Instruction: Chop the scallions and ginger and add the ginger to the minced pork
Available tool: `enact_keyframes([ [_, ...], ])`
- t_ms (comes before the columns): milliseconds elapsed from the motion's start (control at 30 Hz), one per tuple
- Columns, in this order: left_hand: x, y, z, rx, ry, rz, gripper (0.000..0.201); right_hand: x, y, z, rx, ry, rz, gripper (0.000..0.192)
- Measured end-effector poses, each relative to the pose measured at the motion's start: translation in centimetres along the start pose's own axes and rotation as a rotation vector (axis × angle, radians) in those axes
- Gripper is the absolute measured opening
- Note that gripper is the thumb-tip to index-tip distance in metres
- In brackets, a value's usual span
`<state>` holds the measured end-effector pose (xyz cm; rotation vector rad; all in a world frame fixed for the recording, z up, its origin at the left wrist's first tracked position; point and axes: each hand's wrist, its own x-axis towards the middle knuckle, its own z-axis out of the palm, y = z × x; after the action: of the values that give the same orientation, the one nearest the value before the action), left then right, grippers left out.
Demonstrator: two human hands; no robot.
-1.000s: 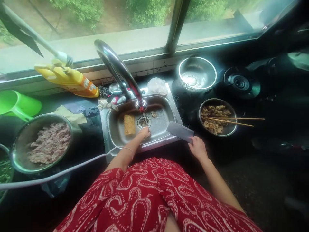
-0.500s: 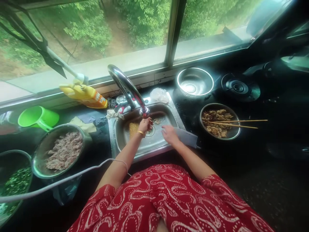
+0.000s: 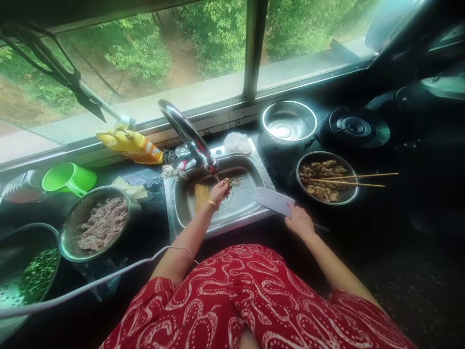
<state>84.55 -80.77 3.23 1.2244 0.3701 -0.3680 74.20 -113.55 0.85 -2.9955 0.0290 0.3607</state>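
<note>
My left hand [image 3: 219, 192], with a yellow bangle at its wrist, is under the faucet [image 3: 211, 165] over the sink [image 3: 247, 206]. Its fingers are closed on a small brown piece of food [image 3: 227, 182], whose kind I cannot make out. A thin stream of water falls by the fingers. My right hand [image 3: 301, 221] is at the sink's right front corner, its fingers closed around the rear end of a cleaver [image 3: 273, 199]. The broad blade points left over the sink rim. A yellow-brown sponge-like block [image 3: 201, 195] lies in the sink's left side.
On the right stand a bowl of brown food pieces [image 3: 329, 169] with chopsticks [image 3: 358, 183], a metal colander [image 3: 290, 118] and a stove burner [image 3: 358, 127]. Minced meat [image 3: 103, 225], chopped greens [image 3: 39, 274], a green ladle cup [image 3: 69, 178] and a yellow bottle [image 3: 131, 147] are left. A white cord [image 3: 119, 274] crosses my left arm.
My right hand has moved right and toward me, out of the sink, and onto the cleaver's rear end. My left hand stays under the faucet. The view has shifted slightly.
</note>
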Motion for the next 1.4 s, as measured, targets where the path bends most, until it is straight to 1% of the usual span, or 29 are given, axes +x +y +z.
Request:
enact_keyframes([
  [100,0.0,-0.4,-0.5,0.178,0.034,0.031,0.046,1.0,-2.1,-1.6,0.303,-0.044,0.027,0.042],
  [167,0.2,-0.4,-0.8,0.247,0.052,0.062,0.047,1.9,-4.7,-2.6,0.511,-0.087,-0.01,0.04],
  [233,0.3,-0.3,-0.9,0.281,0.049,0.091,0.051,3.2,-7.8,-3.4,0.636,-0.135,-0.072,0.039],
  [300,0.5,-0.1,-1.1,0.304,0.025,0.117,0.051,4.5,-10.8,-4.1,0.683,-0.183,-0.104,0.034],
  [367,0.6,0.2,-1.5,0.34,0.021,0.15,0.048,5.6,-13.0,-4.5,0.697,-0.209,-0.155,0.033],
  [433,0.7,0.4,-2.2,0.4,0.032,0.181,0.043,6.5,-14.3,-4.7,0.699,-0.232,-0.198,0.032],
  [500,0.7,0.3,-2.9,0.489,0.049,0.212,0.037,7.2,-14.8,-4.6,0.693,-0.26,-0.212,0.029],
  [567,0.7,0.2,-3.6,0.587,0.068,0.246,0.03,8.0,-14.6,-4.5,0.659,-0.272,-0.204,0.028],
  [633,0.7,0.0,-3.9,0.652,0.09,0.287,0.027,8.9,-14.0,-4.5,0.587,-0.228,-0.16,0.029],
  [733,0.8,-0.1,-4.1,0.672,0.09,0.336,0.027,9.6,-13.0,-4.6,0.509,-0.171,-0.086,0.033],
  [833,1.3,-0.1,-4.1,0.654,0.085,0.285,0.029,9.2,-12.7,-4.8,0.576,-0.23,-0.124,0.034],
  [933,1.9,-0.2,-3.9,0.626,0.085,0.234,0.03,8.4,-13.3,-4.9,0.599,-0.279,-0.171,0.033],
  [1033,2.0,-0.4,-3.5,0.562,0.088,0.21,0.029,8.1,-13.8,-5.0,0.502,-0.26,-0.167,0.034],
  [1100,1.6,-0.2,-3.2,0.49,0.081,0.194,0.032,8.2,-13.3,-5.2,0.394,-0.217,-0.133,0.037],
  [1200,0.6,0.5,-3.0,0.334,0.026,0.171,0.037,7.9,-11.0,-5.1,0.251,-0.088,-0.076,0.04],
  [1300,-0.3,1.5,-2.9,0.102,-0.014,0.073,0.039,6.4,-7.5,-4.3,0.126,0.058,-0.067,0.042],
  [1333,-0.5,1.7,-2.8,0.023,-0.017,0.025,0.04,5.7,-6.3,-3.8,0.075,0.073,-0.064,0.045],
  [1400,-0.6,2.0,-2.6,-0.103,-0.015,-0.068,0.039,4.1,-4.0,-2.6,-0.014,0.059,-0.05,0.05],
])
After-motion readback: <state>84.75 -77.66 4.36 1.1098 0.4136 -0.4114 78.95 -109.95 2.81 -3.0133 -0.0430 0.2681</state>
